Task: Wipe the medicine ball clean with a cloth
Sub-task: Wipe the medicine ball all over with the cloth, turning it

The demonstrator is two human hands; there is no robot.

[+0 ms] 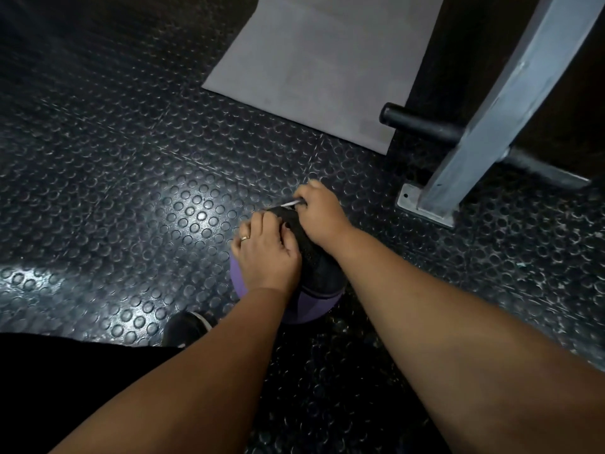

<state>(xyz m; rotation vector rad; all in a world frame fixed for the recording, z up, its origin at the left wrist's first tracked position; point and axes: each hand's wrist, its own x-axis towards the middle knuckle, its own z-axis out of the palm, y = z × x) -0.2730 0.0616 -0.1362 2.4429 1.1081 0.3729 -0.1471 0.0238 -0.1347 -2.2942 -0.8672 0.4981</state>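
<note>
A purple and black medicine ball sits on the studded rubber floor in the middle of the head view. My left hand, a ring on one finger, lies over the ball's top left with its fingers curved to the surface. My right hand is at the ball's far side and pinches a small white cloth, of which only a thin edge shows past the fingers. Both hands hide much of the ball's top.
A grey mat lies on the floor beyond the ball. A grey steel machine post with a bolted base plate and a black peg stands close on the right. My shoe is just left of the ball.
</note>
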